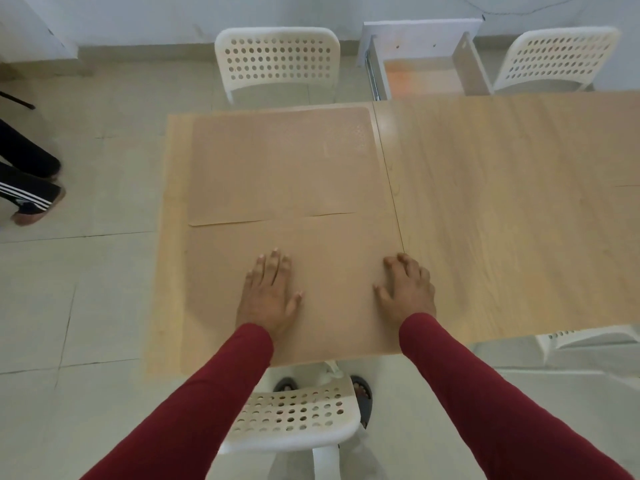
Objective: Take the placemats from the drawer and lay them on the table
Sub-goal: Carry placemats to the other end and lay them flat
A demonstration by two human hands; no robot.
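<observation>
Two thin tan rectangular placemats lie on the pale wooden table (502,202): the far placemat (280,164) ahead of my fingertips, the near placemat (329,271) under both palms. My left hand (268,292) presses flat and my right hand (407,289) rests half-curled, neither gripping. Uneven pressure could skew it or buckle the touching edges.

A single head-worn wide-angle view looks forward and steeply down from above the tabletop (502,202), close over both hands. The left grip (268,292) and right grip (407,289) sit low of centre, sleeves running out the bottom edge. Beyond the grips the view reaches the far chairs (277,60) and wall; floor fills the side left of them.
</observation>
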